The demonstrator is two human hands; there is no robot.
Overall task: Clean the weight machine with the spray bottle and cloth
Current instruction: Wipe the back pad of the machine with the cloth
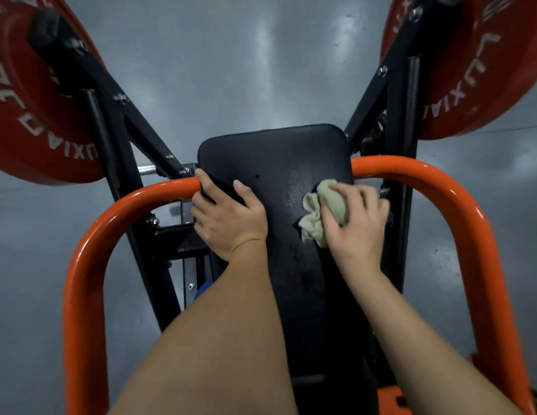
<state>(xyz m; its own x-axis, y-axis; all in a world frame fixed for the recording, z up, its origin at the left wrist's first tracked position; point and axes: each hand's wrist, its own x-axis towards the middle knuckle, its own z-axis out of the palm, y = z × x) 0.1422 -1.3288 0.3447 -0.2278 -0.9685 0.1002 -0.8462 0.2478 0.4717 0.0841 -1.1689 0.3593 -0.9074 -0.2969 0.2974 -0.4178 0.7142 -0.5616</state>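
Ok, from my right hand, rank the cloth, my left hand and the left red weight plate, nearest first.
1. cloth, held in the right hand.
2. left hand, gripping the left edge of the pad.
3. left red weight plate, far upper left.

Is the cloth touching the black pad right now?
Touching. Head view: the right hand presses the bunched cloth onto the black pad, with no gap showing.

black pad (273,157), orange bar (459,193), red plates (36,136)

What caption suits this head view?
Right hand presses a cloth to the black pad while left hand grips its edge.
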